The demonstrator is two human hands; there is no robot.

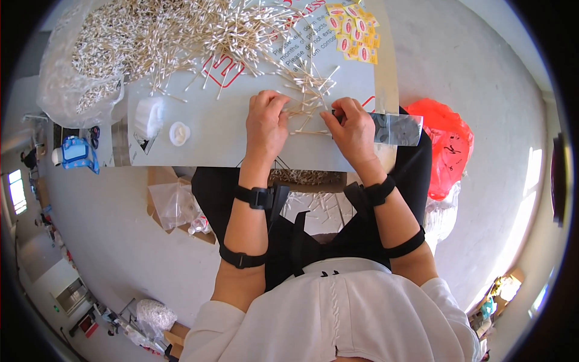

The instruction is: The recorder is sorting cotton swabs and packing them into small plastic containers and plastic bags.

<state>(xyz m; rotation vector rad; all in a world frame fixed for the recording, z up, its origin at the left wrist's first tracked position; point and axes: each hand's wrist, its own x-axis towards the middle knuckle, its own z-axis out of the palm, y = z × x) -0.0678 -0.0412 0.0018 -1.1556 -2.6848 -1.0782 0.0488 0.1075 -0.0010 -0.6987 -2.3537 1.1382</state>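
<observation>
A loose scatter of cotton swabs lies on the grey printed tabletop sheet, between and just beyond my hands. My left hand has its fingers curled together at the left ends of several swabs. Opposite it, my right hand pinches thumb and fingers at the swabs' right side, and the fingertips partly hide what they hold. Beyond my hands spreads a big heap of cotton swabs, spilling from a clear plastic bag. Beside my right wrist lies a clear, dark-patterned plastic pouch overhanging the table edge.
Small yellow packets lie at the far right. At left are a small white round tub, a translucent container and a blue-cased device. A red plastic bag stands right of the table; an open carton sits below it.
</observation>
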